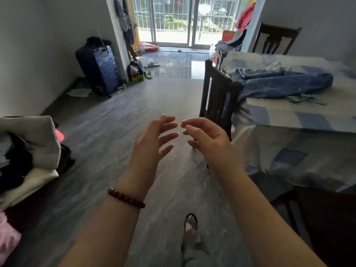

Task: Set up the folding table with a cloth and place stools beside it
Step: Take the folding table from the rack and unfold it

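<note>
1. Grey polished floor point(107, 132) is seen ahead; left hand point(152, 139) and right hand point(208, 139) are held open, empty.
2. Blue-and-white checked cloth point(289, 120) is spread at right; no stools are seen.
3. Dark wooden chair point(217, 93) at its corner could be bumped.

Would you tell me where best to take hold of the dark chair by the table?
Probably by the top rail of the chair, from the open floor side: it stands upright, rail exposed, and the table blocks the far side. The left hand and right hand are free.
</note>
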Action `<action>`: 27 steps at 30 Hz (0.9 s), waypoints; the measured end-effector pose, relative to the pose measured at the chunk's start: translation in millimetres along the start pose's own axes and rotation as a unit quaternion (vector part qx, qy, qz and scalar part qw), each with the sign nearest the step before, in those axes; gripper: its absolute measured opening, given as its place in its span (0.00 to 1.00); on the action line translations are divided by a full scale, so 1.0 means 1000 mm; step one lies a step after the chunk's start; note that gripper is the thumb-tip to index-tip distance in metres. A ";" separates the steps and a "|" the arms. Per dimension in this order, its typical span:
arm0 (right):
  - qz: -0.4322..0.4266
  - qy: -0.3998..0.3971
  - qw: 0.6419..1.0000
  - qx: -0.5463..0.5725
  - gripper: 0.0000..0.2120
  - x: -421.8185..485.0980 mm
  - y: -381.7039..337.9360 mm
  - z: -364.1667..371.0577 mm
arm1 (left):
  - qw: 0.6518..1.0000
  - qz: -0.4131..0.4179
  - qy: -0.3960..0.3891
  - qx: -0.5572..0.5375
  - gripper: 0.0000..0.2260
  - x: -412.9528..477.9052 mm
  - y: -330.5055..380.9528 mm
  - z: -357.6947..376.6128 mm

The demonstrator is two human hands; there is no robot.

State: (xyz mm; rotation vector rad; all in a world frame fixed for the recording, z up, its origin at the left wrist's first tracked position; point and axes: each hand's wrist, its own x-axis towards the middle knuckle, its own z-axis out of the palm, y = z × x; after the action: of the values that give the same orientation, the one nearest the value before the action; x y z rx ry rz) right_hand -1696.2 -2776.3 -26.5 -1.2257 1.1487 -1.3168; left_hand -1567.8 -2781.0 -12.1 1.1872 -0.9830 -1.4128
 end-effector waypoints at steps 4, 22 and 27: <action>0.003 0.008 1.000 -0.014 0.05 0.079 0.018 -0.011 | 1.000 0.005 0.007 0.021 0.14 0.081 0.003 0.017; 0.003 0.048 0.999 0.005 0.06 0.397 0.024 -0.094 | 0.999 0.034 0.003 -0.020 0.09 0.399 0.054 0.118; 0.003 0.057 0.998 0.012 0.07 0.482 0.035 -0.098 | 0.999 0.032 -0.002 -0.020 0.08 0.487 0.058 0.123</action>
State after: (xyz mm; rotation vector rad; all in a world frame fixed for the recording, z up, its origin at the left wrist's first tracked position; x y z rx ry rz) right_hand -1805.7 -3257.6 -23.7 -1.1418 1.2108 -1.4073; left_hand -1684.8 -3273.0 -14.2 1.1143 -0.9829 -1.3798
